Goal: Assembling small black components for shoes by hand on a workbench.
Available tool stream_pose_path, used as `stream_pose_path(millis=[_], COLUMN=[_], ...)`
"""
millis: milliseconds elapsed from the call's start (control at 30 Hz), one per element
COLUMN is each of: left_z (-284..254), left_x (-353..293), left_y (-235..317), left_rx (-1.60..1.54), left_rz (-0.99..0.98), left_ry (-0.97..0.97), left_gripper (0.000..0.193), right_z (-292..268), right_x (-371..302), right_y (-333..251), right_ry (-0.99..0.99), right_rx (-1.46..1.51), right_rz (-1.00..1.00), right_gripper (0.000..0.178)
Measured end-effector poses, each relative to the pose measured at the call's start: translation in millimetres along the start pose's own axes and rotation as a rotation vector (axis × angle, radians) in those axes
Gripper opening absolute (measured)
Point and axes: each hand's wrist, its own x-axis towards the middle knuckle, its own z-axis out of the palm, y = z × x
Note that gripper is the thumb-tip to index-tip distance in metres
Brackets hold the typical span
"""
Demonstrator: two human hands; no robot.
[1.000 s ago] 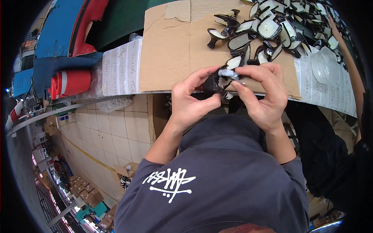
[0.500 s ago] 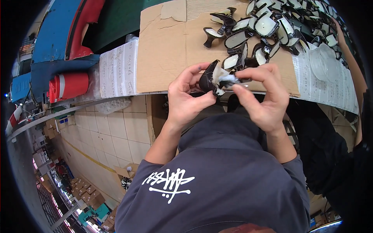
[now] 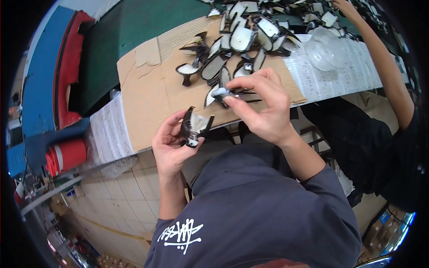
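Note:
A black shoe heel [image 3: 187, 127] with a pale inner face is gripped in my left hand [image 3: 167, 147], tilted, at the near edge of the cardboard. My right hand [image 3: 268, 109] pinches a small whitish-blue wad [image 3: 220, 92] between thumb and fingertips, apart from the heel. What the wad is made of cannot be made out. Just beyond my right fingers lies a heap of similar black heels [image 3: 242, 39] with cream-coloured faces, some of them hidden behind that hand.
A brown cardboard sheet [image 3: 143, 96] covers the near part of the green bench [image 3: 120, 38]. A clear plastic bowl [image 3: 324, 51] sits on white printed wrapping at the right. Another person's arm [image 3: 380, 62] reaches in there. A red container [image 3: 67, 156] stands at the left.
My hands have drawn apart: the right one has pulled the wad away from the heel, while the left holds the heel lower. The whole view has turned and shifted.

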Motion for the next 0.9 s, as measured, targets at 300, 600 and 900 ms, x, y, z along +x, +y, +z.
stream_pose_path(millis=[300, 600, 900], left_z=[-29, -21, -19], left_x=[23, 31, 31], left_y=[-4, -13, -8], left_rx=[-0.619, -1.108, -1.001], left_rz=[-0.177, -0.419, -0.406], left_ry=[0.161, 0.02, 0.054], left_gripper=[0.054, 0.032, 0.05], right_z=[-21, -38, -33], right_x=[13, -6, -11], right_y=[68, 117, 120], right_ry=[0.307, 0.341, 0.317], right_rx=[0.775, 1.03, 0.99], right_rz=[0.488, 0.598, 0.558], right_gripper=[0.016, 0.024, 0.023])
